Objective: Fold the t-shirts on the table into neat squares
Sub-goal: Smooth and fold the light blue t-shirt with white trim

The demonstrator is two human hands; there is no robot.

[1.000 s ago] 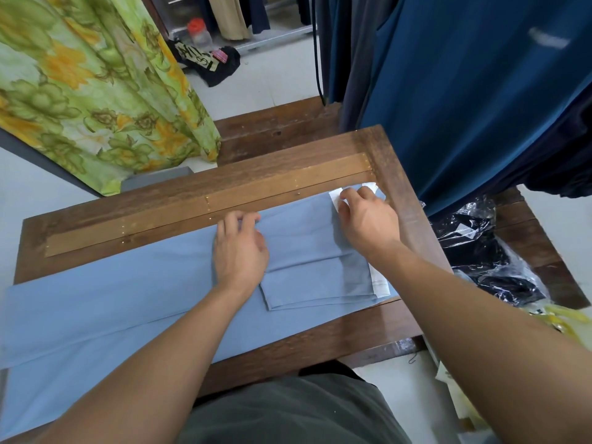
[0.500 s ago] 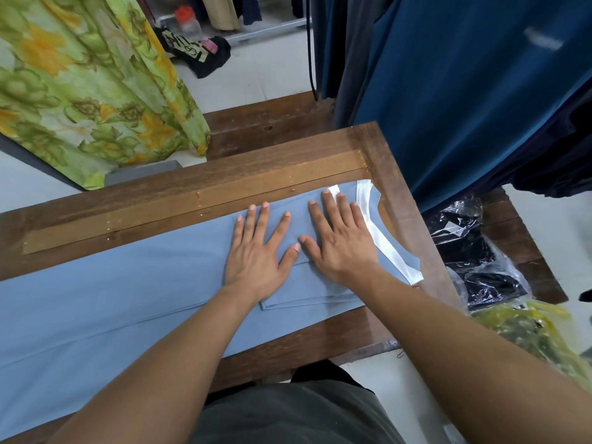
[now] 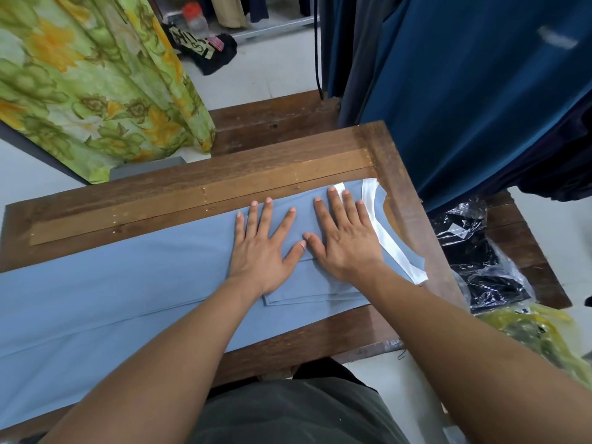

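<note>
Blue t-shirt lies under flat, spread left hand and right hand.

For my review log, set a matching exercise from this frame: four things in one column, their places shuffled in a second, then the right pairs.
1. left hand
2. right hand
3. white neckband
4. black plastic bags

A. right of the table, lower down
B. flat on the blue t-shirt, next to the neckband
C. along the t-shirt's right end
D. flat on the t-shirt, farther from the neckband

Pairs: 1-D, 2-B, 3-C, 4-A.
</note>
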